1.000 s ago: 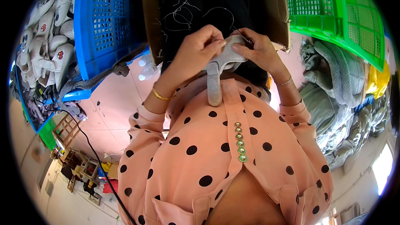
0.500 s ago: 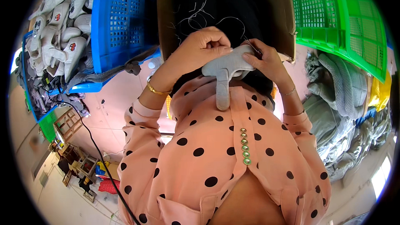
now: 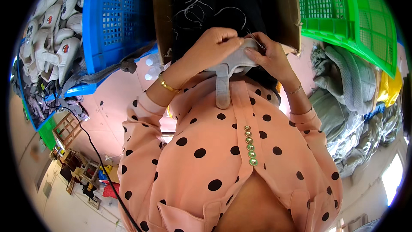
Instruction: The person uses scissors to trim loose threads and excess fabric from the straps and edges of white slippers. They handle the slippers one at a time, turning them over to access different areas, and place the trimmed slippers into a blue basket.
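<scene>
A light grey fabric shoe upper (image 3: 234, 61) with a long rounded strap (image 3: 222, 88) lies between my hands, in front of my waist. My right hand (image 3: 268, 56) pinches its right edge, thumb on top. From the left, my left hand (image 3: 216, 45) is closed, its thumb and fingertips pressed at the upper's far edge; the curled fingers are partly hidden. A thin pale thread (image 3: 234, 8) loops over dark cloth beyond and reaches toward my right fingers. Something thin shows at those fingertips, too small to make out.
A blue crate (image 3: 112, 13) stands on the left, beside many grey shoe pieces (image 3: 53, 38). An open cardboard box (image 3: 292, 21) is ahead. On the right are green crates (image 3: 330, 21) and bagged grey material (image 3: 339, 116). A black cable (image 3: 101, 159) hangs at left.
My left hand has shifted right and its fingertips are now closer to my right hand. The upper has tilted slightly, and the whole view has moved a little.
</scene>
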